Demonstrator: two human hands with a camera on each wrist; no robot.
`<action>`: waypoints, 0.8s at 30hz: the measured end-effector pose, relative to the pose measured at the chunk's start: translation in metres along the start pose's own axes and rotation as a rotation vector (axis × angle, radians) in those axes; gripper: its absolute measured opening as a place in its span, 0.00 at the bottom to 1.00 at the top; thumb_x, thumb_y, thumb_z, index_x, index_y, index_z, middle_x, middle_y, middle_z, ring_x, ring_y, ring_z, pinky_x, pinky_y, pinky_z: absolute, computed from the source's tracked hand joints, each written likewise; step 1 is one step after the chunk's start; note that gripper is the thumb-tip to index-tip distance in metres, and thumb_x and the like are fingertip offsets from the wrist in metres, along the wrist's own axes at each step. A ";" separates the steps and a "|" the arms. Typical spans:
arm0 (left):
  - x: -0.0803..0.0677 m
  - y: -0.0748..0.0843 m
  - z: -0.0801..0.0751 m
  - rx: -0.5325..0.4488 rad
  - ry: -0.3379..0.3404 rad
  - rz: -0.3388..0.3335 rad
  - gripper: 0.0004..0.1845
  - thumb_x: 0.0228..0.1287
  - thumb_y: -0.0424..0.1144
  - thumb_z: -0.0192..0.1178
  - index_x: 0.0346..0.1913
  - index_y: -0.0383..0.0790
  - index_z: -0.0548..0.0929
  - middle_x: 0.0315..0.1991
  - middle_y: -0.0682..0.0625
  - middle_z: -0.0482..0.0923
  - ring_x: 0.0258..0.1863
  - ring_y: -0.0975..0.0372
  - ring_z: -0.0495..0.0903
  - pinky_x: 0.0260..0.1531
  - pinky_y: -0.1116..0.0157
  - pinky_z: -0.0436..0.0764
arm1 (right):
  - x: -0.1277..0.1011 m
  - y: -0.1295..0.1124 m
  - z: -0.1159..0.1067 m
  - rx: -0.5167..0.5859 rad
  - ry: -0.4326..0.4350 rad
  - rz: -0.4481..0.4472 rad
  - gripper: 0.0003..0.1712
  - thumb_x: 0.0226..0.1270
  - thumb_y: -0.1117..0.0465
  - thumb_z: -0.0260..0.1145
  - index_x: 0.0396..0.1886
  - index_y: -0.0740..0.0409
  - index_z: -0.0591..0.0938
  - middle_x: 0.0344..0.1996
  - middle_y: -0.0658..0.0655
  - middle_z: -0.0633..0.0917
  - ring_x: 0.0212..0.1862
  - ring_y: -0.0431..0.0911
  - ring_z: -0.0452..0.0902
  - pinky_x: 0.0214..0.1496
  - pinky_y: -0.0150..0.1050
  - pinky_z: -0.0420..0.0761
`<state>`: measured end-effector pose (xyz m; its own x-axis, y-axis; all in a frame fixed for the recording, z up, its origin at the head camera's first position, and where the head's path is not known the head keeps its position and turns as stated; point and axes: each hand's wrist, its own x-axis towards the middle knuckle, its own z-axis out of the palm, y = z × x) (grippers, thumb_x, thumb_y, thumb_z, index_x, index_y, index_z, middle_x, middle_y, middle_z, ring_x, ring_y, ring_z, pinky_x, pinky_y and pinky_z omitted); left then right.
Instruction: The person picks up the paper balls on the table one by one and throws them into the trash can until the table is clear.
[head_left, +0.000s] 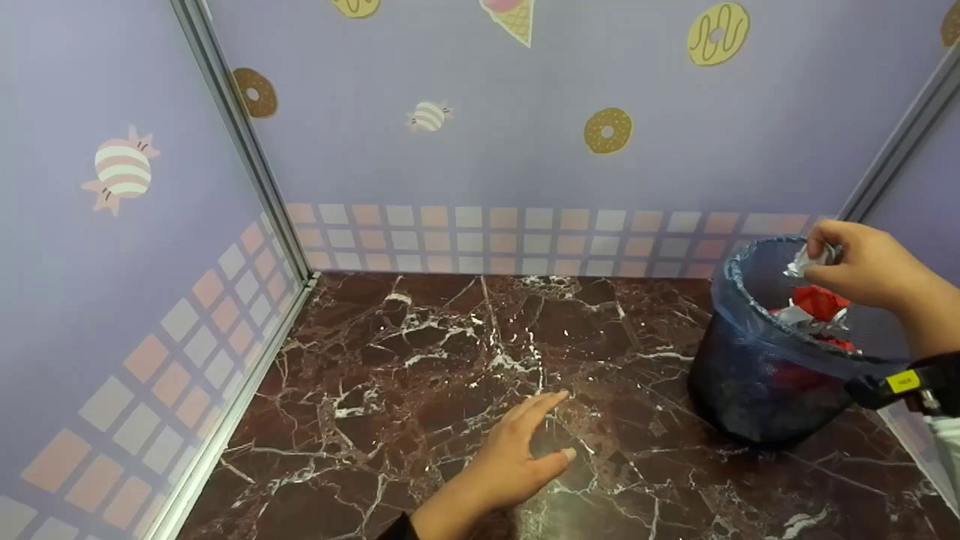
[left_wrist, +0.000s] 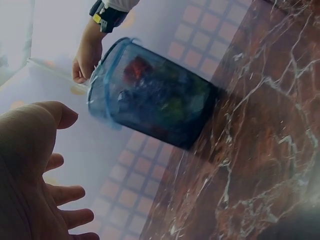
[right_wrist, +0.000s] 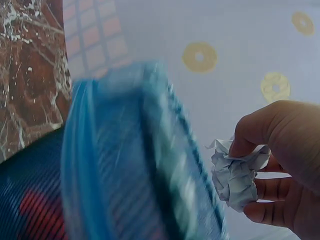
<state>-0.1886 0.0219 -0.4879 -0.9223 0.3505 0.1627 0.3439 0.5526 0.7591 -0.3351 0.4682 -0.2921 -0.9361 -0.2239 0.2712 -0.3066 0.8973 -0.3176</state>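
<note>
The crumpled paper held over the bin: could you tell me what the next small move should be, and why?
Probably just release the grip. The right hand pinches the crumpled paper directly above the open mouth of the bin, which already holds scraps, so it should drop inside. The left hand hovers open over the marble top.

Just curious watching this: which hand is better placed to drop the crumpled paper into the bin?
The right hand: it already pinches the crumpled paper just above the bin. The left hand is open over the marble table.

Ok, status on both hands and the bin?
Right hand pinches crumpled paper over the bin. Left hand open, on the marble top. Bin already holds scraps. Nothing in the way.
</note>
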 end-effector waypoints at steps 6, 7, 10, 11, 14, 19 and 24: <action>-0.002 -0.005 0.004 0.004 -0.002 0.012 0.39 0.58 0.60 0.62 0.71 0.76 0.56 0.73 0.64 0.57 0.72 0.57 0.59 0.64 0.39 0.62 | -0.010 0.018 0.008 -0.019 0.003 0.040 0.09 0.57 0.67 0.63 0.35 0.58 0.72 0.28 0.59 0.75 0.17 0.45 0.62 0.17 0.38 0.63; -0.003 -0.005 0.004 -0.001 -0.002 0.012 0.39 0.58 0.59 0.62 0.71 0.76 0.56 0.73 0.64 0.57 0.71 0.57 0.59 0.64 0.39 0.62 | -0.010 0.019 0.009 -0.017 0.004 0.043 0.09 0.57 0.67 0.63 0.36 0.58 0.72 0.28 0.59 0.75 0.17 0.45 0.63 0.18 0.38 0.64; -0.003 -0.008 0.002 -0.014 0.001 0.009 0.40 0.58 0.59 0.63 0.71 0.75 0.56 0.72 0.65 0.57 0.71 0.58 0.60 0.65 0.40 0.62 | -0.011 0.018 0.010 -0.014 0.006 0.044 0.09 0.57 0.66 0.64 0.36 0.58 0.73 0.28 0.59 0.76 0.18 0.45 0.64 0.18 0.38 0.64; -0.003 -0.008 0.002 -0.017 0.004 0.006 0.40 0.58 0.59 0.63 0.71 0.75 0.56 0.72 0.65 0.57 0.71 0.58 0.60 0.65 0.40 0.62 | -0.010 0.017 0.010 -0.013 0.007 0.040 0.09 0.57 0.67 0.64 0.36 0.59 0.73 0.28 0.59 0.76 0.18 0.45 0.65 0.19 0.38 0.65; -0.005 -0.011 -0.001 -0.022 0.011 -0.005 0.40 0.57 0.59 0.63 0.71 0.75 0.57 0.72 0.64 0.58 0.71 0.58 0.61 0.65 0.41 0.62 | -0.009 0.014 0.010 -0.013 0.000 0.038 0.09 0.58 0.66 0.64 0.38 0.60 0.74 0.29 0.60 0.77 0.20 0.46 0.67 0.20 0.38 0.66; -0.006 -0.014 -0.003 -0.031 0.011 -0.023 0.40 0.57 0.59 0.63 0.71 0.76 0.57 0.72 0.61 0.60 0.70 0.57 0.61 0.65 0.40 0.63 | -0.009 0.013 0.011 -0.010 -0.018 0.049 0.11 0.60 0.66 0.64 0.42 0.62 0.75 0.33 0.63 0.78 0.22 0.46 0.71 0.20 0.38 0.69; -0.008 -0.016 -0.005 -0.036 0.011 -0.028 0.40 0.57 0.60 0.62 0.71 0.76 0.56 0.72 0.62 0.59 0.70 0.57 0.61 0.64 0.40 0.63 | -0.010 0.015 0.013 -0.008 -0.003 0.028 0.18 0.61 0.64 0.66 0.49 0.66 0.76 0.46 0.71 0.74 0.32 0.57 0.76 0.25 0.42 0.73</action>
<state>-0.1878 0.0066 -0.4975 -0.9336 0.3266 0.1476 0.3112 0.5346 0.7857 -0.3326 0.4792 -0.3112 -0.9448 -0.2003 0.2593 -0.2794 0.9060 -0.3181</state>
